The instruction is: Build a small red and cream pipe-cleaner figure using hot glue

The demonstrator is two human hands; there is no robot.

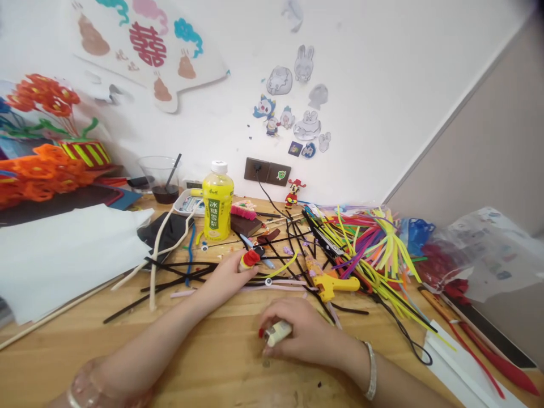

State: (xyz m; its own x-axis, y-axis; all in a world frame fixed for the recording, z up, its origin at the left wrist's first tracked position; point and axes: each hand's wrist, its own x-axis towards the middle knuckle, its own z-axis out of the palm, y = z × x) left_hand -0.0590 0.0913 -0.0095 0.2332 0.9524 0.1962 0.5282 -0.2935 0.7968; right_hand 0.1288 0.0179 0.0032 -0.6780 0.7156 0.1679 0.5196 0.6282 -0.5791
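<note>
My left hand (pixel 227 275) lies on the wooden table (pixel 221 351) among black pipe cleaners, fingers curled round a small red and yellow craft piece (pixel 249 259). My right hand (pixel 297 334) rests nearer to me, closed round a small cream-coloured tube or stick (pixel 277 332) that pokes out to the left. A yellow glue gun (pixel 329 277) lies just beyond the right hand. A silver bracelet (pixel 372 371) is on the right wrist.
A yellow drink bottle (pixel 217 201) stands behind the left hand. Colourful pipe cleaners (pixel 369 243) pile up at the right, beside plastic bags (pixel 484 249). White paper (pixel 63 255) lies left, a plastic cup (pixel 161 178) and orange crafts (pixel 46 170) behind it.
</note>
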